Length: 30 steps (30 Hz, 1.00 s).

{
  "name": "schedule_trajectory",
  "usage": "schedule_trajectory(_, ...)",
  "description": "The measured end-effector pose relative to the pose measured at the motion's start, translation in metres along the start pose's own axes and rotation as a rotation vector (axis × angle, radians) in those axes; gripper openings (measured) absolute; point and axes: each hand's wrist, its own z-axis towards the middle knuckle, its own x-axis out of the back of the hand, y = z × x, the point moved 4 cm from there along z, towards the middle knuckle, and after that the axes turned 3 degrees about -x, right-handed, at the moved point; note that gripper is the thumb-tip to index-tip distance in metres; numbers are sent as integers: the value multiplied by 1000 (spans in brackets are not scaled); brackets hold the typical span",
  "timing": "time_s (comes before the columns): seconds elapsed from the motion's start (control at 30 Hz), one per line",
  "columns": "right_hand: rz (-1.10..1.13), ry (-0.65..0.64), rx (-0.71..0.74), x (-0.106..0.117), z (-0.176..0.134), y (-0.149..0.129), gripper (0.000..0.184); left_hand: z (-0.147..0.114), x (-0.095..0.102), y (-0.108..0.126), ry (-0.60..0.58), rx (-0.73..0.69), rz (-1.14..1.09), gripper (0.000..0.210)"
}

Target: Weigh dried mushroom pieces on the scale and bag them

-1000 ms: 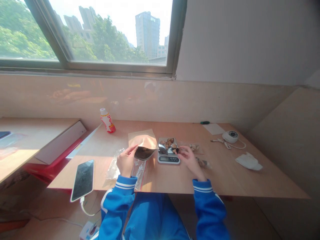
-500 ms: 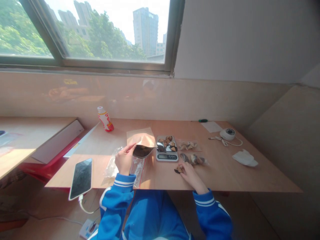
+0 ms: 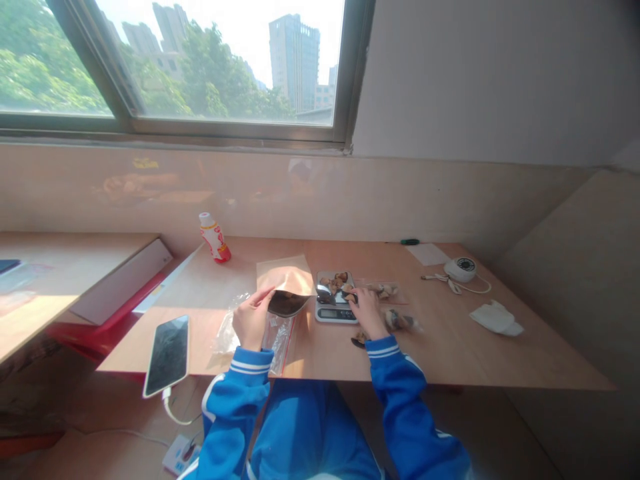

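On the tabletop (image 3: 450, 360), the left hand (image 3: 251, 321) grips the open brown pouch (image 3: 286, 293) while the right hand (image 3: 367, 308) reaches onto the scale (image 3: 336, 298), fingers on a nut piece, grasp unclear.

left hand (image 3: 253, 319): holds pouch (image 3: 286, 303) | right hand (image 3: 367, 308): at scale (image 3: 334, 313)

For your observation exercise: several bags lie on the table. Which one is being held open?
The brown pouch beside the scale: the left hand holds its dark mouth open. The clear bags to the right of the scale lie flat on the table.
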Motion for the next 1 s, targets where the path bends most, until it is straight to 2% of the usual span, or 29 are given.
schedule_trajectory(0.13,46,16,12,3,-10,4,17,3,0,0,10,13,6,24)
schedule_trajectory(0.27,241,57,35,9,-39,10,16,7,-1,-1,20,41,0,25)
schedule_trajectory(0.43,275,-46,96,-4,-81,16,19,10,-3,-5,21,39,0,26)
schedule_trajectory(0.53,229,-63,72,-8,-92,24,24,10,-3,-7,22,31,6,27)
schedule_trajectory(0.73,182,-55,63,1,-87,27,25,8,-3,-9,15,31,-11,27)
schedule_trajectory(0.9,275,-61,133,10,-67,-1,33,7,-4,-14,-1,24,-20,28)
schedule_trajectory(1.0,213,-81,192,6,-49,-21,35,7,-4,-15,-8,17,-21,29)
